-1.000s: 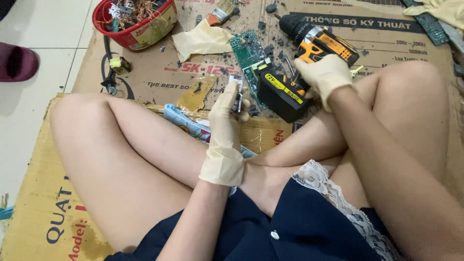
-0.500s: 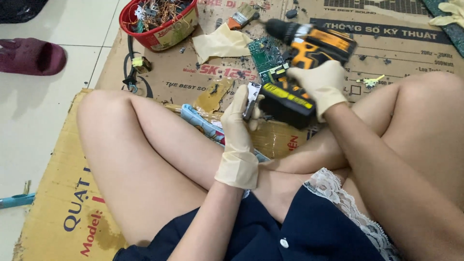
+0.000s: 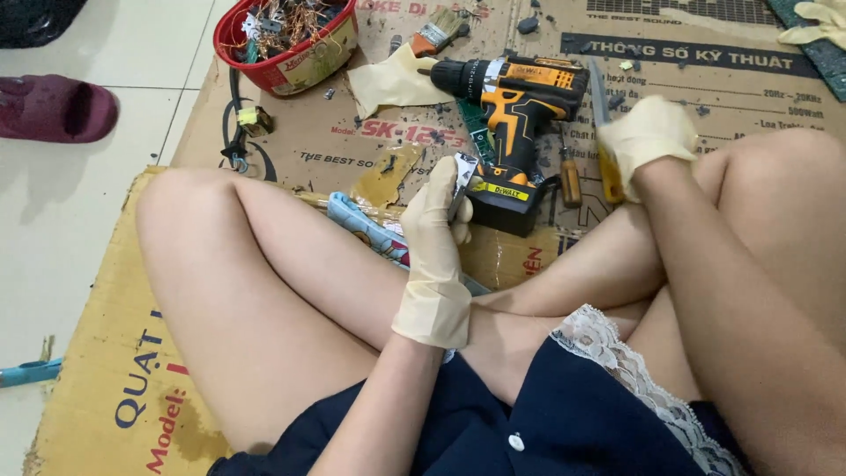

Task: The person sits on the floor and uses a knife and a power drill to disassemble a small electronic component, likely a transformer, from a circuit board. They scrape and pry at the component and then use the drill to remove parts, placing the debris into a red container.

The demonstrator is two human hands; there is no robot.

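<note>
Currently the person sits cross-legged on flattened cardboard (image 3: 97,353) laid over a tiled floor, both hands in cream rubber gloves.

Left hand (image 3: 436,220): raised over the left knee, fingers curled closed around a small grey metal part (image 3: 462,179). The part sticks up above the fingertips, just beside the base of the cordless drill (image 3: 511,115).

Right hand (image 3: 646,134): lowered to the cardboard beyond the right knee, fingers closed on the yellow handle of a knife (image 3: 602,123). The grey blade points away from the person, and lies parallel to the drill body on its right. The two hands are well apart, with the drill between them.

Drill: black and yellow, standing on its battery base, chuck pointing left toward a loose cream glove (image 3: 392,81) on the cardboard. A green circuit board (image 3: 476,132) shows partly behind the drill handle. A short screwdriver with a wooden handle (image 3: 570,176) lies between the drill base and the knife.

Surroundings: a red bowl (image 3: 282,66) holding wire scraps and small parts stands at the far left of the cardboard, with a paintbrush (image 3: 436,33) near it. Another cream glove (image 3: 815,22) lies at the far right. A dark red slipper (image 3: 53,107) rests on the tiles to the left. A blue tool (image 3: 366,227) lies partly under the left leg.
</note>
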